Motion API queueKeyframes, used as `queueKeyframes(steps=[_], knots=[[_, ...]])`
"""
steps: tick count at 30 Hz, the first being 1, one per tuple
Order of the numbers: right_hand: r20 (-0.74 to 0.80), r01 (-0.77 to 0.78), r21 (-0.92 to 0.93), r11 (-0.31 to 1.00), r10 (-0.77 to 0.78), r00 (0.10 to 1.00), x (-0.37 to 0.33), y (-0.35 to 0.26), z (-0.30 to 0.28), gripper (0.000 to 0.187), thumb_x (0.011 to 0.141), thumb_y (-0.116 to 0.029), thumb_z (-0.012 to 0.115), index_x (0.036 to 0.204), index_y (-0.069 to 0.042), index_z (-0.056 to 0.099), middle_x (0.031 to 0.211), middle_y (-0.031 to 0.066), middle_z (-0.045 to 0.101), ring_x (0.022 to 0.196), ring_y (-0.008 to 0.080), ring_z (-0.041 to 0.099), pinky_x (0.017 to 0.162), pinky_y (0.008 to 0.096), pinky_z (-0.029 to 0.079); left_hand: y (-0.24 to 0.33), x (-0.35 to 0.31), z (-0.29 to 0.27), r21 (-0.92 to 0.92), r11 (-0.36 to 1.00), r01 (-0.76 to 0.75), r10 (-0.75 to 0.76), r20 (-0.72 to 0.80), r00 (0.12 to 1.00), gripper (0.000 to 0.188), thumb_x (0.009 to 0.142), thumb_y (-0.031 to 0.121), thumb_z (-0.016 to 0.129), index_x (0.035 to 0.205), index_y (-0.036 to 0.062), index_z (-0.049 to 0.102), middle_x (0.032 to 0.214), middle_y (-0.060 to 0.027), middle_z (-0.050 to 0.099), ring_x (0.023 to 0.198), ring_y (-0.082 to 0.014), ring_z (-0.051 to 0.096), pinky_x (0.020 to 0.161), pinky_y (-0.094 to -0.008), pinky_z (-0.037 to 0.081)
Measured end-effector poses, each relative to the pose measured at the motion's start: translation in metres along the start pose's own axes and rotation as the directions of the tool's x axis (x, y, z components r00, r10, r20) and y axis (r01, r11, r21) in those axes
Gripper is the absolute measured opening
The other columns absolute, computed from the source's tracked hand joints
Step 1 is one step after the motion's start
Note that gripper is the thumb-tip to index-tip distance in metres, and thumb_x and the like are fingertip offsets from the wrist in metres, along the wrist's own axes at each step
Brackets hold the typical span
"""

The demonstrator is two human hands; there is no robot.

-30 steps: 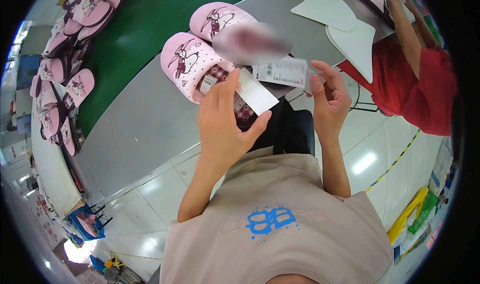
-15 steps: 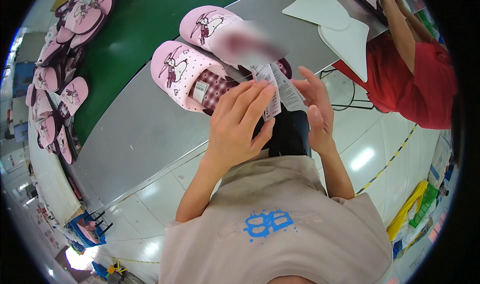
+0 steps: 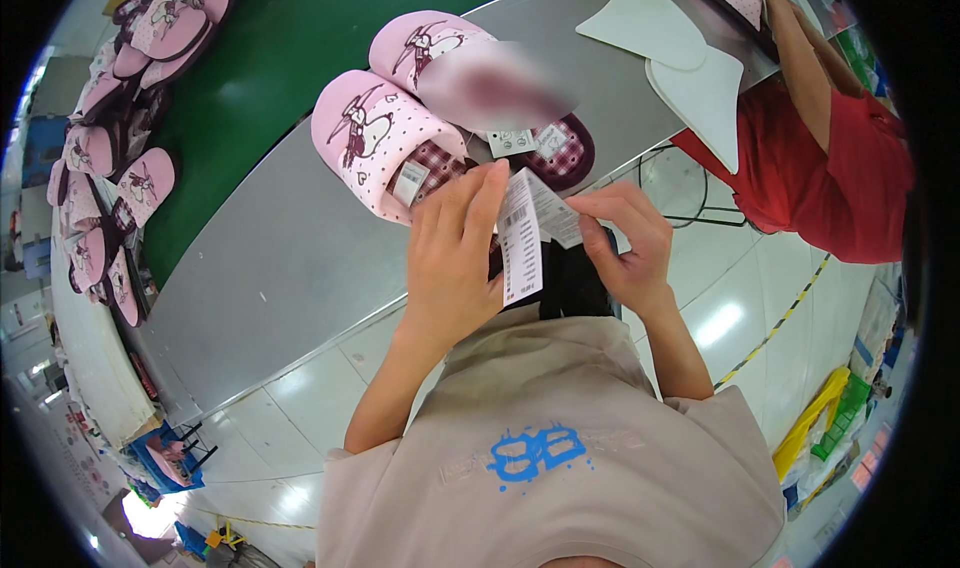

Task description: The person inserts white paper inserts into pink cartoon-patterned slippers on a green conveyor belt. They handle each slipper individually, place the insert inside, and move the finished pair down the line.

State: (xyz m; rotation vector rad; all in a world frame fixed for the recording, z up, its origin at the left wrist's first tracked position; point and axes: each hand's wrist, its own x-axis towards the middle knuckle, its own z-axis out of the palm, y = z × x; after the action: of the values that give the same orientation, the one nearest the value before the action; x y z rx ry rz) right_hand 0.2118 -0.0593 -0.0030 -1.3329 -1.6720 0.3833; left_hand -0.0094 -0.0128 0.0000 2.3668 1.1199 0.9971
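My left hand (image 3: 455, 258) holds a white printed paper tag (image 3: 520, 240) by its left edge, fingers stretched along it. My right hand (image 3: 625, 243) pinches a second white tag (image 3: 553, 208) that overlaps the first. Both hands hover at the near edge of a grey metal table (image 3: 270, 268). Just beyond my left fingertips lies a pink slipper (image 3: 375, 138) with a cartoon print and a checked lining. A second matching slipper (image 3: 425, 43) lies beside it, with small white tags on its lining.
A green conveyor belt (image 3: 270, 38) runs behind the table, with several pink slippers (image 3: 110, 198) lined along its far side. White sole-shaped cut-outs (image 3: 690, 78) lie at the table's right end. A person in a red top (image 3: 830, 178) works at the right.
My hands have come together and dropped toward me. The single tag held out between them is now two overlapping tags held close. The view has shifted so the slippers sit nearer the centre.
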Motion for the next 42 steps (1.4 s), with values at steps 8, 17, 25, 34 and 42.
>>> queueKeyframes(steps=[8,17,25,34,42], knots=[[-0.002,0.037,-0.097,0.995,-0.038,0.999,0.015,-0.013,0.001,0.028,0.079,0.004,0.080,0.105,-0.006,0.078,0.103,0.0088,0.072,0.087,0.0263,0.067,0.072,0.0343,0.053,0.007,0.000,0.015,-0.171,0.983,-0.070,0.039,-0.176,0.984,0.062,0.075,0.000,0.081,0.135,0.0019,0.068,0.132,-0.0179,0.070,0.108,-0.0334,0.073,0.089,-0.0378,0.061],[0.354,0.086,0.061,0.994,-0.102,0.930,0.021,0.000,-0.018,0.019,0.090,-0.018,0.076,0.103,-0.005,0.078,0.110,0.0084,0.074,0.104,0.0304,0.066,0.093,0.0426,0.049,0.014,-0.015,-0.007,-0.156,0.984,-0.084,0.081,-0.029,0.996,0.048,0.073,0.013,0.077,0.119,0.0011,0.075,0.134,-0.0184,0.069,0.114,-0.0371,0.068,0.099,-0.0475,0.053],[0.153,0.182,-0.278,0.943,-0.143,0.978,0.088,0.007,0.029,0.030,0.092,-0.015,0.072,0.122,-0.009,0.071,0.119,0.0083,0.073,0.112,0.0302,0.064,0.100,0.0461,0.044,0.019,-0.007,0.001,0.031,0.996,-0.089,0.088,0.057,0.995,0.049,0.074,0.012,0.079,0.122,0.0020,0.073,0.128,-0.0143,0.068,0.116,-0.0379,0.064,0.101,-0.0483,0.052],[0.310,0.127,-0.276,0.953,-0.037,0.950,0.085,0.007,0.023,0.034,0.086,-0.020,0.080,0.117,-0.010,0.069,0.116,0.0098,0.066,0.109,0.0306,0.063,0.098,0.0454,0.044,0.004,-0.024,-0.004,-0.167,0.982,-0.085,0.085,-0.008,0.996,0.068,0.072,0.018,0.085,0.136,0.0009,0.066,0.133,-0.0174,0.064,0.115,-0.0358,0.063,0.102,-0.0475,0.050],[0.295,0.069,-0.299,0.952,0.023,0.955,0.096,0.008,0.027,0.023,0.088,-0.024,0.081,0.101,-0.009,0.069,0.104,0.0098,0.067,0.098,0.0322,0.065,0.090,0.0447,0.048,0.008,-0.017,0.007,-0.040,0.998,-0.057,0.055,-0.030,0.998,0.076,0.077,0.033,0.089,0.141,0.0015,0.062,0.125,-0.0152,0.065,0.112,-0.0334,0.060,0.100,-0.0463,0.044]])
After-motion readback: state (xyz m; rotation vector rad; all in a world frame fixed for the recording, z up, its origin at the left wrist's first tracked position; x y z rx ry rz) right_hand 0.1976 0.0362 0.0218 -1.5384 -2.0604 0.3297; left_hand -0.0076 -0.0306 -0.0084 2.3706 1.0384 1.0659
